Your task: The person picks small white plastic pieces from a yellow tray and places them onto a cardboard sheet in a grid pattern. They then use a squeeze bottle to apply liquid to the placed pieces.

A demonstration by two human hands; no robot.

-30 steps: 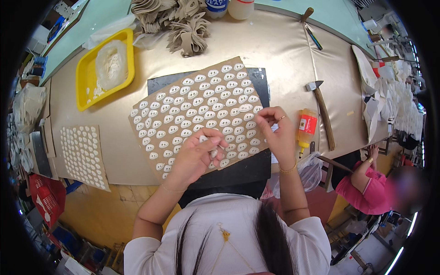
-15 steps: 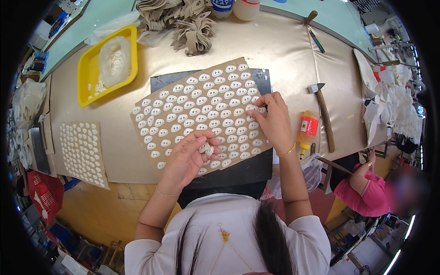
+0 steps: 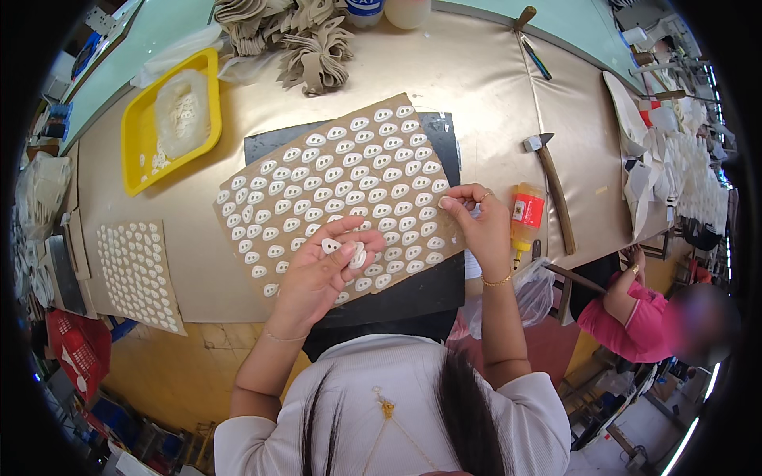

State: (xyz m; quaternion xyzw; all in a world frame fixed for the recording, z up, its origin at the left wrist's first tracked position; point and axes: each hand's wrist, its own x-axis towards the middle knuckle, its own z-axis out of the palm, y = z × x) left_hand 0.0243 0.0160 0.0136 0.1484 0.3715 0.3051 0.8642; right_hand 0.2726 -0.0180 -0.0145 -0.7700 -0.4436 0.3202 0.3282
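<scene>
Right hand [image 3: 484, 226], at right edge of brown cardboard sheet [image 3: 450, 247], pinches 1 white rounded piece [image 3: 442, 203]; left hand [image 3: 308, 276], lower-left, pinches several.

I see a brown board [image 3: 317, 176] patterned in rows with white pieces [image 3: 359, 124], most spotted with two dark holes, against a black mat [image 3: 429, 297] and a gold-coloured desk [image 3: 472, 95]. To me the tray [image 3: 213, 87] reads bright yellow, the bottle [image 3: 523, 233] amber with a red label [image 3: 529, 209] and a yellow cap [image 3: 520, 247], and the hammer [image 3: 551, 170] brown along its handle [image 3: 563, 214]. I pick out white on the wearer's top [image 3: 357, 389], pink on a co-worker's top [image 3: 644, 325].
</scene>
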